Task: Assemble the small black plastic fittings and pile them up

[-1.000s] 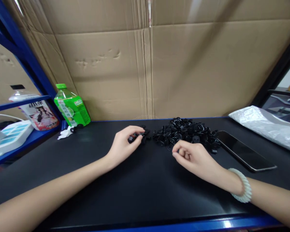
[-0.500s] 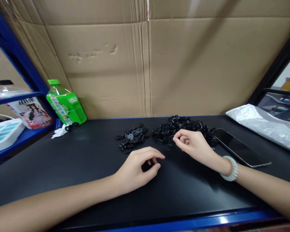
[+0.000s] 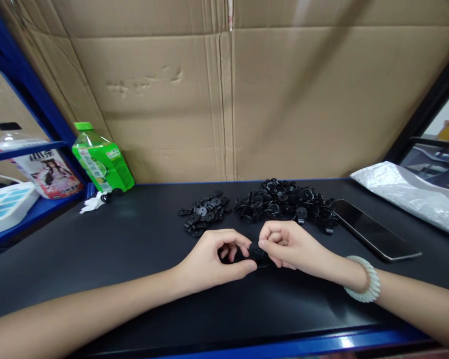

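In the head view, the person's left hand [image 3: 219,262] and right hand [image 3: 292,245] both grip 1 small black part [image 3: 256,251], which sits directly between their fingertips, over the black tabletop [image 3: 284,309] and nearer the person than the 2 piles of black pieces [image 3: 280,199].

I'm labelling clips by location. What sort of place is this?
Probably a workbench, perhaps in a small workshop: a flat black tabletop with a blue edge bears a large heap of small, mostly round black parts, and creased brown cardboard sheeting stands behind it.
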### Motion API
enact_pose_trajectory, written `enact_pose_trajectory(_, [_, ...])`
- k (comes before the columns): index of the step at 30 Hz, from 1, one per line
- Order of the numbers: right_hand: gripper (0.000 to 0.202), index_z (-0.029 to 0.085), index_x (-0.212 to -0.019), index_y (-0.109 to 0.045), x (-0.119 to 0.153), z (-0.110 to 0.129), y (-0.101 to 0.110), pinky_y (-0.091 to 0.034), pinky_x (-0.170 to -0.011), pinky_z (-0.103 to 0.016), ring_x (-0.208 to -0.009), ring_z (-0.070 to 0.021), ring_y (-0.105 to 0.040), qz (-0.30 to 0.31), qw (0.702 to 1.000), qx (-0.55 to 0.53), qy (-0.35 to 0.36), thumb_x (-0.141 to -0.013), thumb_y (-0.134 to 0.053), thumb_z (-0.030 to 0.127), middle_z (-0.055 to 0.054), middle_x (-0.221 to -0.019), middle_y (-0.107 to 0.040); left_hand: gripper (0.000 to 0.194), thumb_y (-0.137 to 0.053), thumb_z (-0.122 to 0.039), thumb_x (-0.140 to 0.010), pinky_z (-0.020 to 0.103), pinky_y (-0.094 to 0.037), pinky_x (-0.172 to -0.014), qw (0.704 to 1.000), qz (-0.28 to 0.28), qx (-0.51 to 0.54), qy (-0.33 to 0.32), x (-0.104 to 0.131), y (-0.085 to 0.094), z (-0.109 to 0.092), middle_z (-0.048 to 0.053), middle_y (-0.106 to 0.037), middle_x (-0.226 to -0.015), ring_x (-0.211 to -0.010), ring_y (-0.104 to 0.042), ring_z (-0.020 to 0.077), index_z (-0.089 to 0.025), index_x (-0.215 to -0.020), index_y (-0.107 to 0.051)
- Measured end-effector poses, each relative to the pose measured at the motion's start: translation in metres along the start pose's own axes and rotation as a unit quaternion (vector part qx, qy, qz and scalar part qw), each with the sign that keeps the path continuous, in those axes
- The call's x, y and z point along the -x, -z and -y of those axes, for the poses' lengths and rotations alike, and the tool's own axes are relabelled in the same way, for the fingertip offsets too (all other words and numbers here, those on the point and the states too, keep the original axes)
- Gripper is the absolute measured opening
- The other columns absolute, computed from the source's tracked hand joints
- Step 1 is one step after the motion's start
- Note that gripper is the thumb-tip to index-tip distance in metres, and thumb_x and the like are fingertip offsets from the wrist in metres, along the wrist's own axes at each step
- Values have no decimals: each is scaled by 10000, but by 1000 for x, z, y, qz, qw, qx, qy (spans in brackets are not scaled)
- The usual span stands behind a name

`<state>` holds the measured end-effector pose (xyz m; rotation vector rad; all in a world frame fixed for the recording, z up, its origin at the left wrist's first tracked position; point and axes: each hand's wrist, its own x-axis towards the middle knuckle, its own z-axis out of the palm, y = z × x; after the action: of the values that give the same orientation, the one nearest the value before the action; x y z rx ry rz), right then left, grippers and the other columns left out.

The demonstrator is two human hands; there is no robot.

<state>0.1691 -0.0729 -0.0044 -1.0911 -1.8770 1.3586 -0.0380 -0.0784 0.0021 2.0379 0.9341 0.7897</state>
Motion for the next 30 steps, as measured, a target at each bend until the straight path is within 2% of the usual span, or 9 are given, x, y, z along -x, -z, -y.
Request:
enact_pose_trajectory(9, [224, 168, -752, -514, 0, 0, -3, -237, -316, -127, -300, -28, -372, 10, 998, -56, -5, -868, -550, 356, 67, -466, -537, 272, -758, -297, -669, 232, -382, -546, 1000, 15, 17, -1, 0, 2, 1, 33, -650, -801, -587, -478, 108, -133, -871, -681])
enact_pose_trajectory(13, [224, 161, -747, -514, 0, 0, -4, -241, -308, -115, -299, -26, -395, 13, 998, -63, -8, -863, -561, 346, 59, -470, -552, 204, -697, -319, -741, 232, -363, -534, 999, -2, 27, 36, 1, 0, 2, 16, -636, -708, -554, -455, 105, -132, -822, -684])
enact_pose_trajectory(16, [249, 149, -770, -535, -1, -1, -5, -318, -321, -120, -333, -43, -472, 34, 995, -98, -9, -853, -578, 379, 30, -529, -598, 221, -629, -342, -806, 237, -376, -552, 995, -8, 66, 73, 0, -2, 5, 9, -612, -641, -564, -481, 115, -130, -756, -666])
enact_pose_trajectory(19, [301, 134, -811, -567, -2, -3, -5, -408, -352, -147, -389, -73, -556, 51, 988, -143, -5, -845, -585, 433, -4, -611, -636, 245, -615, -340, -817, 246, -410, -609, 992, -22, 101, 78, -1, -2, 8, 9, -609, -634, -616, -528, 131, -131, -692, -637])
enact_pose_trajectory(23, [283, 127, -795, -590, -4, -7, -6, -421, -346, -143, -381, -68, -555, 34, 991, -133, -3, -799, -658, 401, 6, -606, -628, 259, -618, -342, -811, 241, -393, -585, 991, -32, 102, 79, -2, -2, 10, -3, -582, -602, -590, -507, 123, -128, -666, -622])
enact_pose_trajectory(30, [250, 132, -741, -577, -3, -7, -10, -402, -328, -132, -352, -57, -526, 9, 993, -121, 4, -800, -654, 363, 24, -548, -609, 260, -618, -343, -807, 244, -387, -578, 991, -30, 102, 86, -2, -4, 9, -3, -579, -599, -580, -499, 121, -126, -663, -616])
